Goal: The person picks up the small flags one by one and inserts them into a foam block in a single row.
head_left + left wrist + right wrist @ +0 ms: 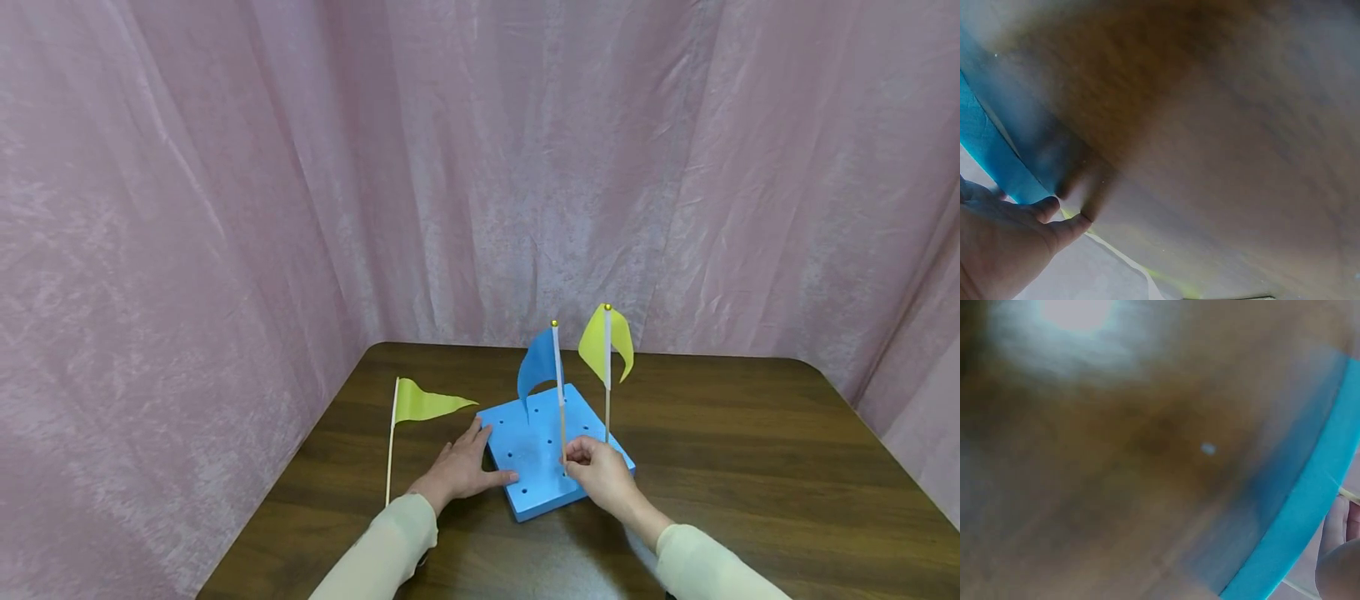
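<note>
A light-blue block (536,431) with several holes in its top lies on the table. My left hand (463,467) rests at its left edge, fingers spread, thumb on the top; the left wrist view shows fingertips touching the table. With thumb and fingers my right hand (600,475) pinches the stick of a blue flag (540,362) low down, its lower end at a front hole of the block. Whether it sits inside that hole I cannot tell. A yellow flag (594,343) stands upright at the block's right side, its foot close behind my right hand.
Left of the block is another yellow flag (423,404) on a thin stick, beside my left forearm. The brown wooden table (750,467) reaches back to pink curtains (480,167), which hang behind and at the sides.
</note>
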The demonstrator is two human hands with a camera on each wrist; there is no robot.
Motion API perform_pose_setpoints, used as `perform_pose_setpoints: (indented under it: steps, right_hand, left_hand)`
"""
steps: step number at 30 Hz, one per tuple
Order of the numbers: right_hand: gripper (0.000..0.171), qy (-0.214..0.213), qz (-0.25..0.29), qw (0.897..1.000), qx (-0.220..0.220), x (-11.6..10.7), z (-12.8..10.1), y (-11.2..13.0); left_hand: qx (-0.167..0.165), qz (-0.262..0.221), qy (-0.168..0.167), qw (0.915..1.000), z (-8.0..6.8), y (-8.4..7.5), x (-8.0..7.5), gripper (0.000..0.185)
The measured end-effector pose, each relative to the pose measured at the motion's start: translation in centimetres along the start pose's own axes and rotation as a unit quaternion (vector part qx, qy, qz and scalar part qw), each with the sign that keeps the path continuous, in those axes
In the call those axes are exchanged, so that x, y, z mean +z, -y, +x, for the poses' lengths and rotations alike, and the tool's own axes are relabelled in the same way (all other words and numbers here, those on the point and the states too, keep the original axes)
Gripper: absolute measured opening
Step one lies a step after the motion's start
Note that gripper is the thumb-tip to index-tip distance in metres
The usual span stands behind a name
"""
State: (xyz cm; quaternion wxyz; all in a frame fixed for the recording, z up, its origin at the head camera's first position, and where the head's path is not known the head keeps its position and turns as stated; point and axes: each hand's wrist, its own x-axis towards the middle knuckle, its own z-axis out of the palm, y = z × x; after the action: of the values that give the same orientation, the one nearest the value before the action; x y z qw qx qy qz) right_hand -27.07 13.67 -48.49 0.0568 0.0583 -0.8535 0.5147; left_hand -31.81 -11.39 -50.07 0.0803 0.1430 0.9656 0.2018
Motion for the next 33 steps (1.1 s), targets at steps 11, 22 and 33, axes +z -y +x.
perform_pose_setpoints:
  steps: [11, 22, 33]
  right_hand:
    - [0.009, -0.01, 0.004, 1.0, 0.01, 0.35, -0.25, -0.19]
    - [0.017, -0.016, 0.006, 1.0, 0.0, 0.79, -0.08, 0.15]
    - [0.008, -0.034, -0.032, 0.999, -0.004, 0.37, 0.1, 0.26]
  left_hand:
    - [0.002, -0.003, 0.0, 1.0, 0.08, 0.22, 0.09, 0.111]
    - [0.002, 0.01, -0.002, 0.9999, -0.17, 0.16, 0.06, 0.111]
    - [0.003, 0.006, -0.003, 1.0, -0.11, 0.05, 0.1, 0.111]
